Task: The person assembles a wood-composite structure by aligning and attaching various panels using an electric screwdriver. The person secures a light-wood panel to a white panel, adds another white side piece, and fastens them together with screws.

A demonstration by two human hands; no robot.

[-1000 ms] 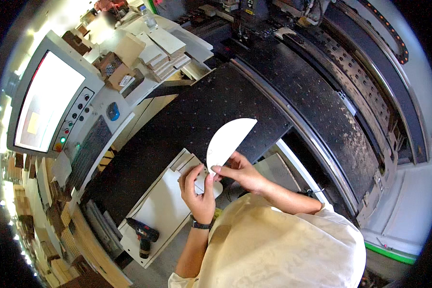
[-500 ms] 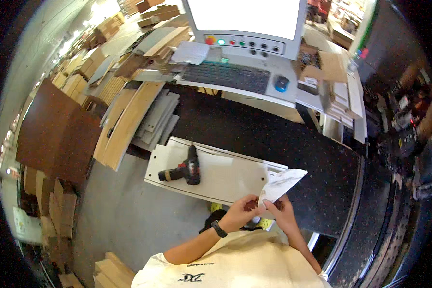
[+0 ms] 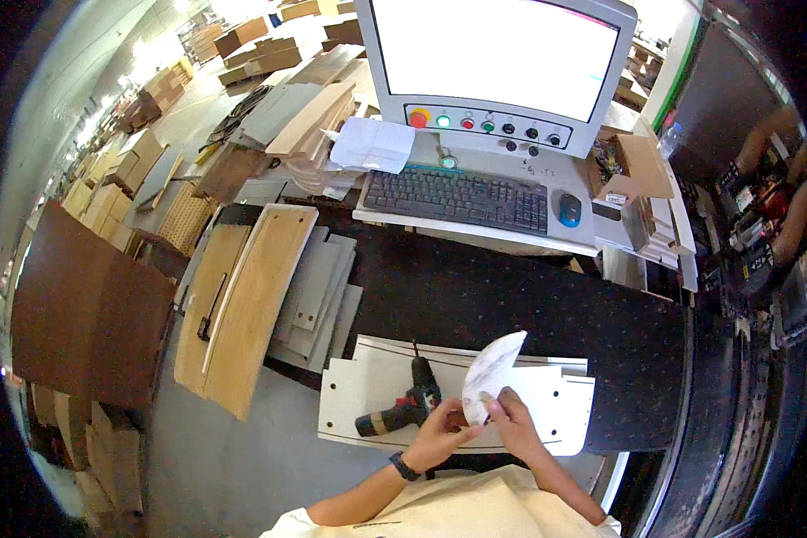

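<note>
A curved white paper sheet (image 3: 493, 363) with faint smudged marks stands up between my two hands. My left hand (image 3: 444, 432), below a dark wrist strap, is closed at the sheet's lower left edge. From the other side my right hand (image 3: 516, 429) pinches its lower edge, thumb in front. Both are over a white panel (image 3: 547, 421) with dark round holes, which lies near me on a dark surface. To the left of my left hand, a black and red cordless drill (image 3: 412, 401) lies on the panel, its bit pointing away from me.
Ahead stand a monitor (image 3: 502, 54) with a row of buttons, a keyboard (image 3: 457, 199) and a mouse (image 3: 569, 210). Wooden panels (image 3: 251, 314) and grey boards (image 3: 312, 309) are stacked at left, by a brown board (image 3: 90, 314). Dark machinery (image 3: 762, 242) is at right.
The view has shifted, so the desk and panel sit lower in it. My hands and the sheet are now over the panel, closer to the drill. The sheet stands more upright and curls.
</note>
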